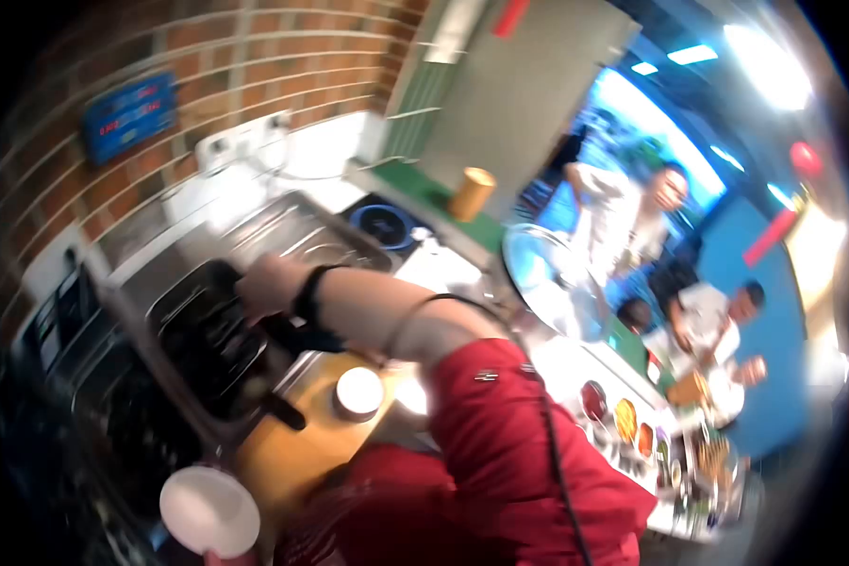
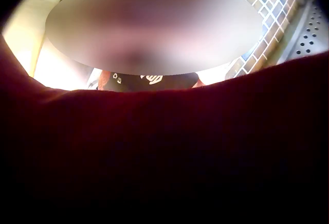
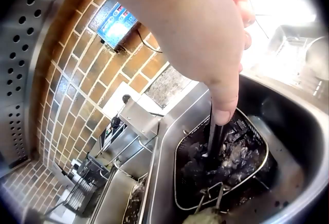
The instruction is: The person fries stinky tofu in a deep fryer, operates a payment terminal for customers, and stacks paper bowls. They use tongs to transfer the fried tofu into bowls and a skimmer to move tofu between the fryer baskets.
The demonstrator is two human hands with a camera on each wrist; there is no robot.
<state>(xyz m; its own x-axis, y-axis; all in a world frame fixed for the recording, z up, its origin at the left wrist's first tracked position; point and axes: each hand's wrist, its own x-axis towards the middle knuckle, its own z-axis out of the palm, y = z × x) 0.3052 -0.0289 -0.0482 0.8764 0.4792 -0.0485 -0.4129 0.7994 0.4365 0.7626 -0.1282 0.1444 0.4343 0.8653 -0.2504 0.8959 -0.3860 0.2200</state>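
Note:
My right hand [image 3: 216, 54] grips a slim black utensil [image 3: 215, 136], its lower end down among dark, shiny food pieces [image 3: 237, 154]. These fill a wire basket [image 3: 263, 167] in a dark fryer well [image 3: 303, 116]. In the head view the right hand [image 1: 272, 285] is over this well, its forearm crossing the picture. At the lower left a pale bowl [image 1: 208, 511] is held up, with a blurred bit of my left hand [image 1: 229, 558] at its lower rim. Most of that hand is outside the picture, and red sleeve covers much of the left wrist view.
A second fryer well [image 1: 132, 415] lies to the left, a steel basin [image 1: 325, 241] behind. A white round container [image 1: 358, 393] stands on the yellow-brown counter [image 1: 292, 462] beside a black basket handle [image 1: 283, 411]. Filled dishes [image 1: 625, 420] line the right counter; people [image 1: 632, 217] stand beyond.

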